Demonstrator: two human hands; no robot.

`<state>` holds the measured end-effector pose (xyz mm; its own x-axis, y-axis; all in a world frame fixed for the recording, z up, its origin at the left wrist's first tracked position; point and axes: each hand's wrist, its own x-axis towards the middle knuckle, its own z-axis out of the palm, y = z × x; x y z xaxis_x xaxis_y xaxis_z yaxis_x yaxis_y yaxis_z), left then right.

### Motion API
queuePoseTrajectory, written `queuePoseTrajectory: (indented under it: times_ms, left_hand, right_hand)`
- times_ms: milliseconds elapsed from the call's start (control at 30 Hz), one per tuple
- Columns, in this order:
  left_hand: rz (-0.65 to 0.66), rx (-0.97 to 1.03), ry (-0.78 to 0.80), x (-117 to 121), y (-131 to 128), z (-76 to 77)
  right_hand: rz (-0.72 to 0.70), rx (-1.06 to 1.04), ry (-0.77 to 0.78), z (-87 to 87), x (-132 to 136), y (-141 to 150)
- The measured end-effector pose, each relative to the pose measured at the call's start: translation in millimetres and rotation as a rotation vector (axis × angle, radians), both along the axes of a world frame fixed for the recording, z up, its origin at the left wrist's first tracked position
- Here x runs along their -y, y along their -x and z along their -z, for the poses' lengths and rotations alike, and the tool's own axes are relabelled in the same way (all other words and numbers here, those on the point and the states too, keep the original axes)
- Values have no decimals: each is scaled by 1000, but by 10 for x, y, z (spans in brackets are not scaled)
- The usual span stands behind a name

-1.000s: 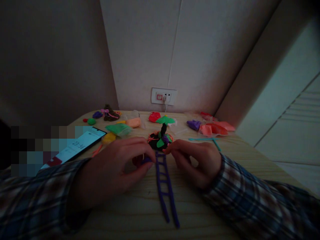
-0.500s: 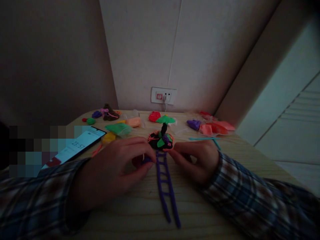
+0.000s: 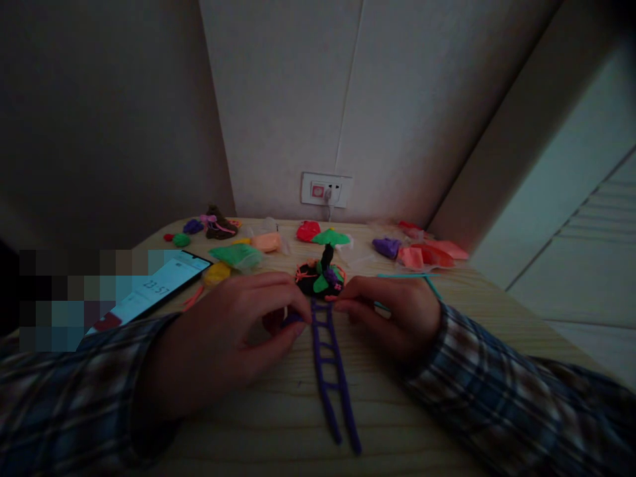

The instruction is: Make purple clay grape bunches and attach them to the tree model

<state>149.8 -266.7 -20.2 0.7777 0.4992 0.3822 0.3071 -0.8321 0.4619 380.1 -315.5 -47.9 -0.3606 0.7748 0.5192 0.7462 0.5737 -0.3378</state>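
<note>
A purple clay ladder (image 3: 327,361) lies flat on the wooden table, its rungs across the far part and its two rails running bare toward me. Left of its upper end, my left hand (image 3: 243,331) is closed, thumb and fingers pinching a lump of purple clay (image 3: 293,320). At the ladder's top right, my right hand (image 3: 390,311) is closed in a pinch, its fingertips against or very near the right rail; what they hold, if anything, is hidden. Just beyond the ladder stands a clay model (image 3: 318,278) with a black base, a black trunk and a green top.
A lit phone (image 3: 163,285) lies at left. Bagged green clay (image 3: 233,256), orange clay (image 3: 267,242), purple clay (image 3: 386,247) and red packets (image 3: 432,254) sit farther back, with a brown clay piece (image 3: 218,224). A thin teal stick (image 3: 405,275) lies behind my right hand.
My right hand's fingers have drawn closer together at the ladder's top right, and the hand has turned slightly. My left hand and the ladder look almost unchanged.
</note>
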Motion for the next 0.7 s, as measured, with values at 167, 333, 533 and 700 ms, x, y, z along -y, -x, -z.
queuePoseTrajectory:
  times_ms: [167,333,533,700]
  left_hand:
    - [-11,-23,24,-6,3,0]
    - [-8,-26,-1,-10,10,11]
    - [-6,-33,14,-1,10,8]
    - [0,-35,18,2,11,-6]
  right_hand:
    - [-9,25,-2,-5,10,41]
    - [-29,41,-6,34,-21,60]
    - [-32,86,-14,54,-44,4]
    - [-26,203,-52,49,-26,-18]
